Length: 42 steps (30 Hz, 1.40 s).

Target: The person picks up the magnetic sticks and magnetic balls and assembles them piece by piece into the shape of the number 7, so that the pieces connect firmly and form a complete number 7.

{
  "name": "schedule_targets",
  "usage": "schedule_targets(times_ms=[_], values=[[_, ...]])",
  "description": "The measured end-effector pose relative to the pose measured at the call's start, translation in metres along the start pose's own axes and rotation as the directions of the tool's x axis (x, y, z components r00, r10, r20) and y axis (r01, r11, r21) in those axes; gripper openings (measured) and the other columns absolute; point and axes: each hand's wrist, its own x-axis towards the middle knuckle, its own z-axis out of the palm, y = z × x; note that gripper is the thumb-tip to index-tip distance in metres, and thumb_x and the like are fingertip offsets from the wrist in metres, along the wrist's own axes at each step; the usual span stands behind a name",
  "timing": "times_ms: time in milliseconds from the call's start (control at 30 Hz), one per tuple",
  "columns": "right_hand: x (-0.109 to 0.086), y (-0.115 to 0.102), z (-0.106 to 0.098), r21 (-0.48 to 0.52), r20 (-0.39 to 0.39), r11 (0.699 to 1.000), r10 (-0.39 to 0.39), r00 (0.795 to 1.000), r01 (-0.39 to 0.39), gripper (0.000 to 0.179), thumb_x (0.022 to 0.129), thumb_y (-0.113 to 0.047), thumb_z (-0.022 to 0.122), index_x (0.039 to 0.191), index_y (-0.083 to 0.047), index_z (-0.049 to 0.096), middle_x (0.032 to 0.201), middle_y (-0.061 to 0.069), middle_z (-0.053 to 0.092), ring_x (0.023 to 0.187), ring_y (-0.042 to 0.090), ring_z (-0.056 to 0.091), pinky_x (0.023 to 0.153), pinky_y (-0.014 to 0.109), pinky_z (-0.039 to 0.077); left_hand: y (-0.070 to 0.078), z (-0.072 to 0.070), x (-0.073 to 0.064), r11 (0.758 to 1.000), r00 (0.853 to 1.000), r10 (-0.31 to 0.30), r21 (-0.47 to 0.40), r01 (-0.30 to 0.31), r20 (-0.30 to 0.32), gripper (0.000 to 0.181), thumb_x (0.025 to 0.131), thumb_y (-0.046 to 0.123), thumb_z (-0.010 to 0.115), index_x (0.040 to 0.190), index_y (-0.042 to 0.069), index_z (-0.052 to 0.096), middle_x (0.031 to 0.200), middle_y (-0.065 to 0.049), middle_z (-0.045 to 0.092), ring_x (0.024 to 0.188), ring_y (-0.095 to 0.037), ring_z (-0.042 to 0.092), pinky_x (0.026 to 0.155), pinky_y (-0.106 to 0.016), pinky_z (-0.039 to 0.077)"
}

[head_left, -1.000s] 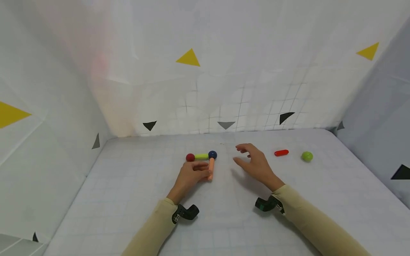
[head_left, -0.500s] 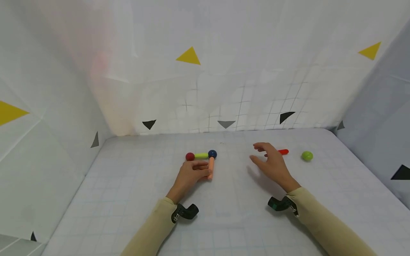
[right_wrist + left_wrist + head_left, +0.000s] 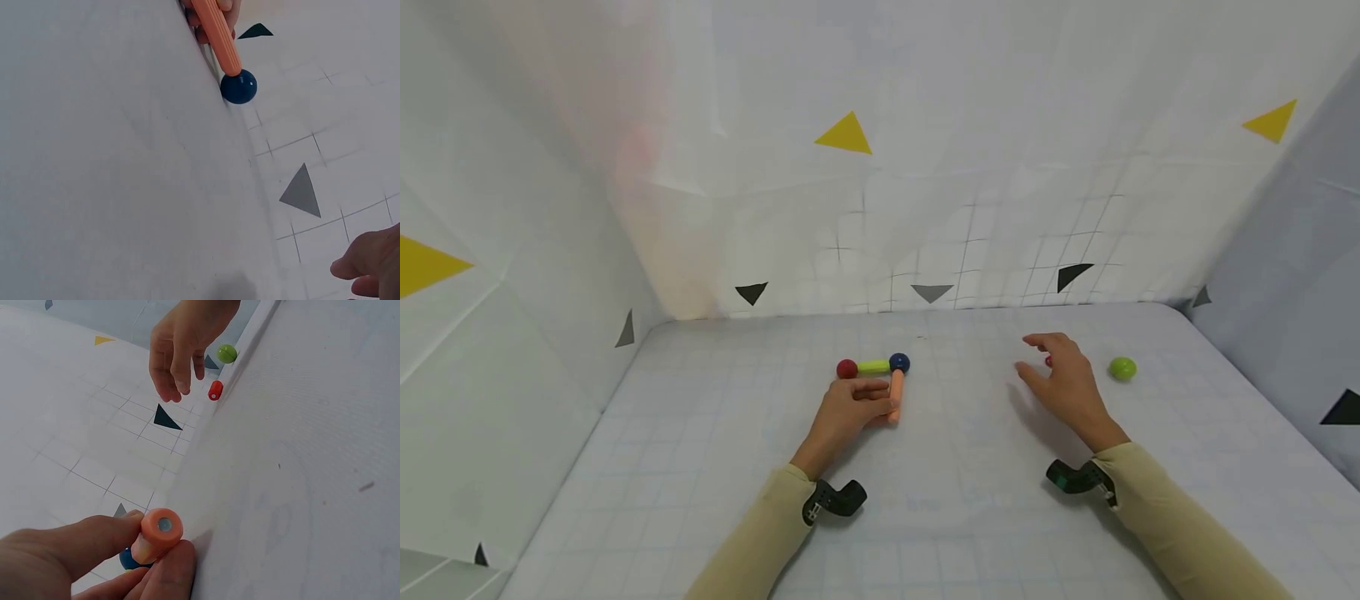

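Observation:
My left hand (image 3: 841,418) pinches an orange toy rod (image 3: 897,388) between thumb and fingers, beside its near end. In the left wrist view a grey disc shows in that rod's end. The rod's far end meets a dark blue ball (image 3: 899,362). From this ball a yellow-green rod (image 3: 873,367) runs left to a dark red ball (image 3: 847,369). My right hand (image 3: 1070,392) hovers over the table's right part, thumb and fingers apart, holding nothing. A red rod (image 3: 215,390) lies close to it, mostly hidden behind the hand in the head view.
A light green ball (image 3: 1123,369) lies right of my right hand. The white table (image 3: 925,500) has a faint grid and meets white sheet walls (image 3: 760,208) at the back and sides. Both wrists carry a black camera mount (image 3: 842,498).
My right hand has moved right, away from the joined rods, and now covers most of the red rod in the head view. My left hand and the orange rod have stayed in place.

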Motion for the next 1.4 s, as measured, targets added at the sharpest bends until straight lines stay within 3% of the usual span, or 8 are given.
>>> schedule_targets(times_ms=[167, 333, 633, 900, 1067, 1400], values=[[0.004, 0.010, -0.008, -0.037, 0.005, 0.997, 0.064, 0.998, -0.064, 0.039, 0.096, -0.005, 0.069, 0.132, 0.007, 0.061, 0.136, 0.030, 0.052, 0.116, 0.048, 0.051, 0.097, 0.066, 0.038, 0.001, 0.000, 0.000, 1.000, 1.000, -0.004, -0.001, 0.004, -0.003, 0.040, 0.090, 0.020, 0.083, 0.126, 0.005, 0.074, 0.113, -0.004, 0.072, 0.104, -0.018, 0.066, 0.087, -0.031, 0.056], [0.006, 0.020, -0.013, -0.100, -0.001, 0.986, 0.137, 0.991, -0.136, 0.042, 0.094, -0.007, 0.071, 0.131, 0.009, 0.060, 0.139, 0.034, 0.048, 0.126, 0.053, 0.042, 0.100, 0.067, 0.041, 0.000, 0.000, 0.001, 1.000, 1.000, -0.014, -0.008, 0.014, 0.002, 0.039, 0.090, 0.020, 0.083, 0.125, 0.006, 0.074, 0.114, -0.003, 0.073, 0.103, -0.017, 0.066, 0.087, -0.030, 0.056], [0.004, 0.036, -0.016, -0.151, 0.007, 0.956, 0.256, 0.967, -0.252, 0.050, 0.096, -0.017, 0.071, 0.133, 0.012, 0.056, 0.139, 0.038, 0.045, 0.127, 0.055, 0.040, 0.098, 0.068, 0.044, 0.000, 0.001, -0.001, 1.000, 1.000, -0.020, -0.012, 0.020, 0.011, 0.037, 0.091, 0.020, 0.083, 0.125, 0.007, 0.074, 0.115, -0.003, 0.072, 0.102, -0.017, 0.067, 0.086, -0.030, 0.055], [0.002, 0.043, -0.014, -0.174, 0.004, 0.936, 0.310, 0.951, -0.305, 0.053, 0.095, -0.026, 0.073, 0.129, 0.013, 0.059, 0.133, 0.039, 0.046, 0.123, 0.057, 0.040, 0.089, 0.068, 0.048, 0.000, 0.001, -0.001, 1.000, 1.000, -0.016, -0.023, 0.016, 0.014, 0.038, 0.091, 0.018, 0.082, 0.125, 0.005, 0.074, 0.114, -0.004, 0.073, 0.101, -0.017, 0.068, 0.086, -0.030, 0.056], [0.001, 0.047, -0.012, -0.183, 0.024, 0.938, 0.304, 0.953, -0.294, 0.051, 0.096, -0.027, 0.073, 0.126, 0.012, 0.060, 0.125, 0.036, 0.052, 0.114, 0.053, 0.047, 0.088, 0.065, 0.048, 0.001, 0.001, -0.001, 1.000, 1.000, -0.021, -0.015, 0.021, 0.010, 0.038, 0.091, 0.020, 0.083, 0.124, 0.006, 0.074, 0.115, -0.002, 0.073, 0.100, -0.016, 0.068, 0.085, -0.029, 0.056], [-0.001, 0.053, -0.011, -0.161, 0.020, 0.970, 0.185, 0.983, -0.180, 0.043, 0.094, -0.020, 0.077, 0.122, 0.009, 0.064, 0.115, 0.031, 0.062, 0.106, 0.046, 0.054, 0.089, 0.062, 0.045, 0.000, 0.001, 0.001, 0.999, 1.000, -0.028, -0.035, 0.029, 0.006, 0.039, 0.090, 0.018, 0.083, 0.125, 0.005, 0.074, 0.114, -0.005, 0.073, 0.100, -0.018, 0.068, 0.086, -0.030, 0.056]])
